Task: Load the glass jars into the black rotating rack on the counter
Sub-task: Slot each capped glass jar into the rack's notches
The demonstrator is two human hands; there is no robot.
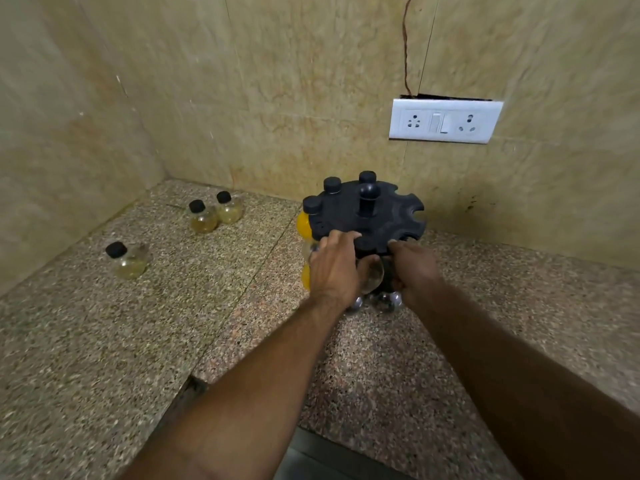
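Standing upright on the speckled granite counter (104, 358) near the back wall, the black rotating rack (367, 220) has its long axis vertical, a central post with a rounded knob (369, 192) rising from the middle of its notched top disc. Open slots around the disc's right and near edges face outward. Three black-capped jars hang in slots on the far and left side, caps up; the leftmost of them (310, 216) holds something orange-yellow, and another orange patch shows lower down on the same side.

Both hands meet at the rack's near edge. The left hand (334, 268) has its fingers curled over the disc's rim. The right hand (414, 268) lies just beside it, fingers bent at the rim. Between the two hands sits a clear glass jar (372, 277), rounded body toward the camera; its neck and cap are hidden, so which way it points is hard to judge, and it is not clear which hand, if either, actually grips it. More clear jars (388, 301) show at a lower tier below the wrists.

Well apart on the counter to the left stand three loose jars, all upright with black caps: a pair touching near the corner (214, 213) and a single one (128, 259) nearer the left wall. A white switch-and-socket plate (445, 121) is on the wall above the rack.
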